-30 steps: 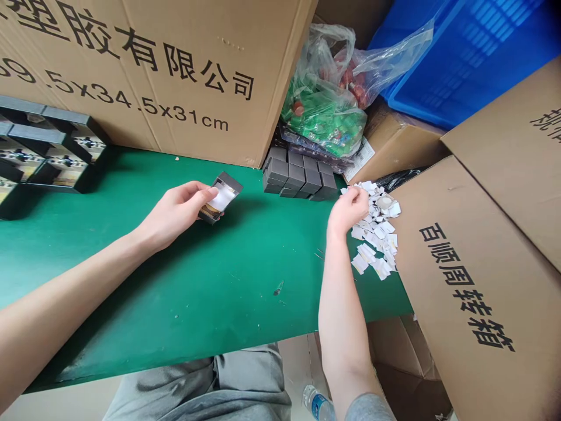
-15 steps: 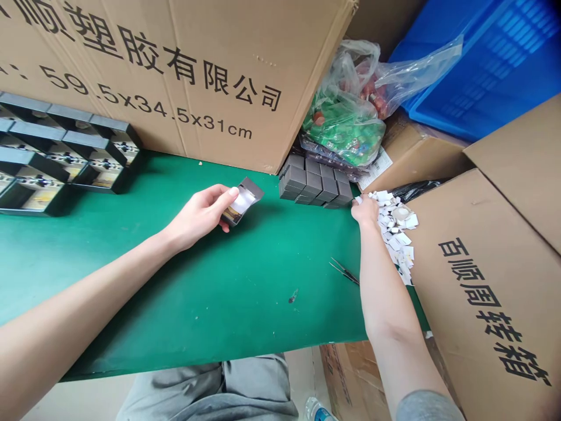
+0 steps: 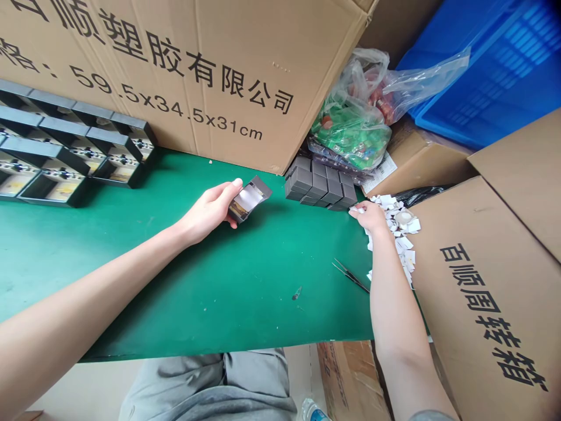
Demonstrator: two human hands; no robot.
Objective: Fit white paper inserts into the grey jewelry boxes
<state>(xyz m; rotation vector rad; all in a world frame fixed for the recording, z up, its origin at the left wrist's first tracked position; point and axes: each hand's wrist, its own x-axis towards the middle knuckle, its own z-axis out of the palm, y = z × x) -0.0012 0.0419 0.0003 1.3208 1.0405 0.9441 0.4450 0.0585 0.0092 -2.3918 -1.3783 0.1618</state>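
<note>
My left hand (image 3: 208,209) grips a small open dark grey box (image 3: 249,199) by its side, with a white paper piece and a printed card showing inside. My right hand (image 3: 370,216) rests at the edge of a heap of white paper scraps (image 3: 401,234), its closed fingertips pinching a small white scrap. Both lie on a green work mat (image 3: 219,292). A pair of fine black tweezers (image 3: 350,276) lies just left of my right forearm. A block of closed dark grey boxes (image 3: 318,187) stands just beyond my right hand.
Open black trays of boxes (image 3: 65,158) sit at the mat's far left. Large cardboard cartons (image 3: 175,76) wall the back and right. A plastic bag of green items (image 3: 355,117) and a blue crate (image 3: 482,70) lie beyond. A water bottle (image 3: 312,410) stands on the floor.
The view has shifted, so everything sits further right and lower. My right hand has closed in at the heap's edge, uncovering the tweezers. My left hand has turned the box slightly.
</note>
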